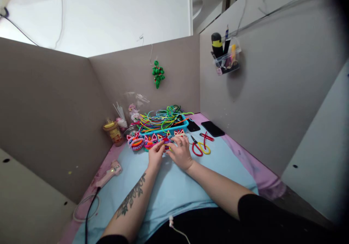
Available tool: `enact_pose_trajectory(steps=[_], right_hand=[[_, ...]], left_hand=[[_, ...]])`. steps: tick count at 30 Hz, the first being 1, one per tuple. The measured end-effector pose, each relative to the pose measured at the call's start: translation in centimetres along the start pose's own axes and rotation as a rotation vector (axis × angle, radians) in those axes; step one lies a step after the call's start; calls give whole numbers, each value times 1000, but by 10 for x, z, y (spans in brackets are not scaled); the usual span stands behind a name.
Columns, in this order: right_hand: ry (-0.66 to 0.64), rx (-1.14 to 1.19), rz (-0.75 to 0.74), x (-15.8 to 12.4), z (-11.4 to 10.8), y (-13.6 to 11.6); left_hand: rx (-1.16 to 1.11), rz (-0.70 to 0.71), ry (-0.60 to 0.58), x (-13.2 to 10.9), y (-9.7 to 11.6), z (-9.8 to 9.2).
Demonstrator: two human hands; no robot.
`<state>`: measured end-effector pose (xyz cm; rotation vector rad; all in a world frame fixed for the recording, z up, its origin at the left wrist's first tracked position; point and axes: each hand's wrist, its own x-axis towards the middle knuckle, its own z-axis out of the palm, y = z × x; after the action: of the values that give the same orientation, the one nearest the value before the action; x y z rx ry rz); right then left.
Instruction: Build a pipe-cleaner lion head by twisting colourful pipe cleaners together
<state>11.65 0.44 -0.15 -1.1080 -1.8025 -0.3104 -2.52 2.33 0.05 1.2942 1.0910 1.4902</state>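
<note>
My left hand (156, 154) and my right hand (180, 152) meet in front of the blue basket. Between their fingertips is a small purple and red pipe-cleaner piece (166, 140), mostly covered by the fingers. Left thumb and fingers pinch its near side; the right fingers curl round the other side. Just left of my hands sit a pink, orange and purple pipe-cleaner animal face (135, 143) and a second pink one (150, 140) with pointed ears. Another white and red one (180, 133) shows partly behind my right hand.
Loose pipe cleaners (160, 120) fill the blue basket (186, 125). Scissors (201, 149), a red-handled tool (206, 137) and two phones, one a black phone (212, 128), lie right. At left are a glue gun (109, 174) with its cord and a lidded cup (114, 133). Partition walls surround the table.
</note>
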Motion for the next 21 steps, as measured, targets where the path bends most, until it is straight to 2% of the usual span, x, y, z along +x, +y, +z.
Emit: enact_pose_trajectory(steps=[6,16,21], right_hand=[[-149,-31,72,1,8,12],[-167,-62,115,1,11,15],[-131,18,126,3,9,16]], left_hand=[[40,-7,-34,3,-9,-1],[65,-49,3,2,-7,2],[38,-32,-10,3,-8,1]])
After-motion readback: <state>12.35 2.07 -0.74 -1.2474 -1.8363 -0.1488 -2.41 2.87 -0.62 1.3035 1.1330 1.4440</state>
